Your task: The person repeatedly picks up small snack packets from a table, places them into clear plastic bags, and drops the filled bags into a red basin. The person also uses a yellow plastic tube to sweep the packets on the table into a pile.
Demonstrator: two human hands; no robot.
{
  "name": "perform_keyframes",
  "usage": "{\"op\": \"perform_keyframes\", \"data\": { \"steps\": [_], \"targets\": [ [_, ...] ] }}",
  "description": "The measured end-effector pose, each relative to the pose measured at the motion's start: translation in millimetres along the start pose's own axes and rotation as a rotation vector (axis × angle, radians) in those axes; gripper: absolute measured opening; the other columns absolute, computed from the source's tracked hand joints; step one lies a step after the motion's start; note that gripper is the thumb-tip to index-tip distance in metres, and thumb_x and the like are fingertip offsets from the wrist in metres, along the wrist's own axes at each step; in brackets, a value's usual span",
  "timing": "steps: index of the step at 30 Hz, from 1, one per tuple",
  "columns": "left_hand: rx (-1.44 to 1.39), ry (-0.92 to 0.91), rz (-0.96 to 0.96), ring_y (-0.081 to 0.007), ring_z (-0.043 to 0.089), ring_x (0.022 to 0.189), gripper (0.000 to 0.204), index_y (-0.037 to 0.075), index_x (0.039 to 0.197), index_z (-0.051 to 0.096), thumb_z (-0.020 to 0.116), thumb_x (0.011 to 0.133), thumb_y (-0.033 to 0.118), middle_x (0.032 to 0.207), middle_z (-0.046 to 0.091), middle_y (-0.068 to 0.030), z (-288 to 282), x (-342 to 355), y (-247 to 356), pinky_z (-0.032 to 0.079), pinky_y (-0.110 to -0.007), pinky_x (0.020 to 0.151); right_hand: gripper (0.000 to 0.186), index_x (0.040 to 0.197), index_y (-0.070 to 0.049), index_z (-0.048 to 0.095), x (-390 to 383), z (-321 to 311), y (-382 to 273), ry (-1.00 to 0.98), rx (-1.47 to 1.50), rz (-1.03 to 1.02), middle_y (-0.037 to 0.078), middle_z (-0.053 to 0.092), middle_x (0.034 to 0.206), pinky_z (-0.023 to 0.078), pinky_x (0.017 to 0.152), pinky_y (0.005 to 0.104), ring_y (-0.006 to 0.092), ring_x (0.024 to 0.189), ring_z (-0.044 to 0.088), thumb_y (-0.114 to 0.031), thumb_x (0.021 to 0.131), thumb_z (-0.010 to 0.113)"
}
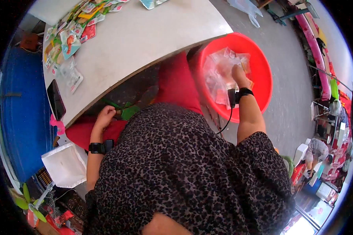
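Leopard-print top (184,156), clear packets (216,74), long axes mixed

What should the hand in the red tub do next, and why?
Maybe the right hand should lift out one clear bag: it is down inside the red tub, among the bags, though its grip is hidden. The left hand is away from the tub.

Probably a workshop: packets (70,43) heaped on a table (145,35), bags (215,74) in a tub (265,70).

Left fingers (110,111) curled, right arm (251,115) stretched forward
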State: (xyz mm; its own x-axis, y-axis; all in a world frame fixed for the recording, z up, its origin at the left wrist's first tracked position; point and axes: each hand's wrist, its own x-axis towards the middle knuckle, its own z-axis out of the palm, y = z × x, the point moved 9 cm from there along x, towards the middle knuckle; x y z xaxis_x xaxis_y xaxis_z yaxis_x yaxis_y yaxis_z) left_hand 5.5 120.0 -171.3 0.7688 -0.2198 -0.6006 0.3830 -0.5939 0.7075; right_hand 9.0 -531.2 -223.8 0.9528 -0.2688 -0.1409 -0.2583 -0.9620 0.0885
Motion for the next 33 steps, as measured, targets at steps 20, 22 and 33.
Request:
{"op": "perform_keyframes", "data": {
  "steps": [20, 22, 33],
  "targets": [
    [-0.657, 0.921, 0.068, -0.0128, 0.051, 0.07, 0.02, 0.003, 0.088, 0.049, 0.052, 0.075, 0.018, 0.078, 0.053, -0.0042, -166.4, -177.7, -83.8, 0.04, -0.025, 0.058, 0.014, 0.077, -0.002, 0.054, -50.4, -150.2, -243.5, 0.18, 0.38, -0.359, 0.016, 0.054, 0.078, 0.042, 0.065, 0.0377, 0.0312, 0.075, 0.052, -0.011, 0.071, 0.045],
    [-0.426, 1.142, 0.007, -0.0172, 0.053, 0.069, 0.019, 0.002, 0.085, 0.05, 0.052, 0.073, 0.017, 0.079, 0.054, -0.0072, -188.2, -193.7, -109.3, 0.041, -0.027, 0.059, 0.012, 0.075, 0.001, 0.053, -3.0, -57.8, -196.2, 0.168, 0.512, -0.448, 0.016, 0.053, 0.073, 0.041, 0.062, 0.0335, 0.027, 0.067, 0.051, -0.009, 0.071, 0.047],
    [0.285, 1.065, -0.674, -0.0318, 0.049, 0.088, 0.035, -0.001, 0.09, 0.054, 0.049, 0.067, 0.025, 0.091, 0.053, -0.0198, -199.0, -255.4, -285.0, 0.038, -0.038, 0.076, 0.013, 0.069, 0.001, 0.05, 13.3, -39.3, -209.7, 0.149, 0.605, -0.373, 0.016, 0.052, 0.069, 0.04, 0.058, 0.0338, 0.0287, 0.063, 0.049, -0.011, 0.07, 0.046]
  ]
}}
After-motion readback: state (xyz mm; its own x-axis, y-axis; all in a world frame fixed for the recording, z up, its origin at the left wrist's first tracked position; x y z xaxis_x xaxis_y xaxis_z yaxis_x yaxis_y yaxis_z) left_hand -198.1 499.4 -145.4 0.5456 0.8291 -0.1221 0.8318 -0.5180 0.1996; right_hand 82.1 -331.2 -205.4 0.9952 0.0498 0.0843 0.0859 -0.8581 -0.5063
